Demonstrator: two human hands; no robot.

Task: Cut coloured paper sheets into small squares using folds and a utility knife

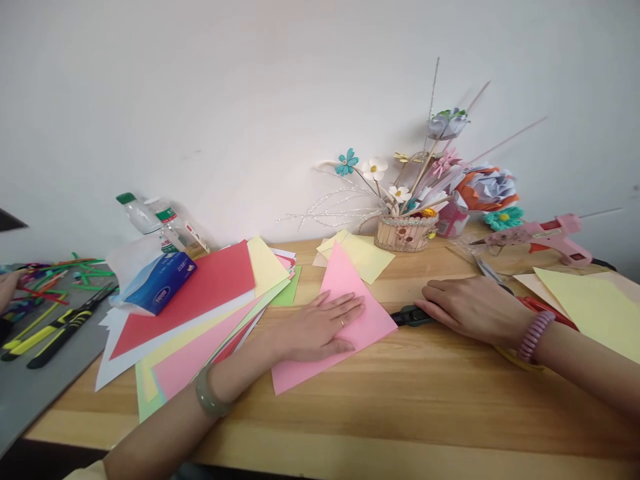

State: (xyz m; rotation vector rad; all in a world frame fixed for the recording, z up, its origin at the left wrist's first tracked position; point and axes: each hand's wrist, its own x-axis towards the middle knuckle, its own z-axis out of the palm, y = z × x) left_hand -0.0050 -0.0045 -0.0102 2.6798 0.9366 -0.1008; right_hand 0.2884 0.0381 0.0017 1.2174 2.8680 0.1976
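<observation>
My left hand point(320, 323) lies flat, fingers spread, on a pink sheet of paper point(345, 280) in the middle of the wooden table point(425, 400). My right hand point(470, 308) rests palm down just right of the sheet, over a black-handled tool point(407, 315) whose tip points at the pink paper. Whether the fingers grip that tool is hidden under the palm. A jade bangle is on my left wrist and a pink coil band on my right.
A fanned stack of coloured paper point(200, 313) with a blue tissue pack point(163, 283) lies at left. Pliers point(60, 327) and pipe cleaners sit on a grey mat. A flower basket point(406, 230), pink glue gun point(550, 237) and yellow sheets point(595, 307) lie behind and right.
</observation>
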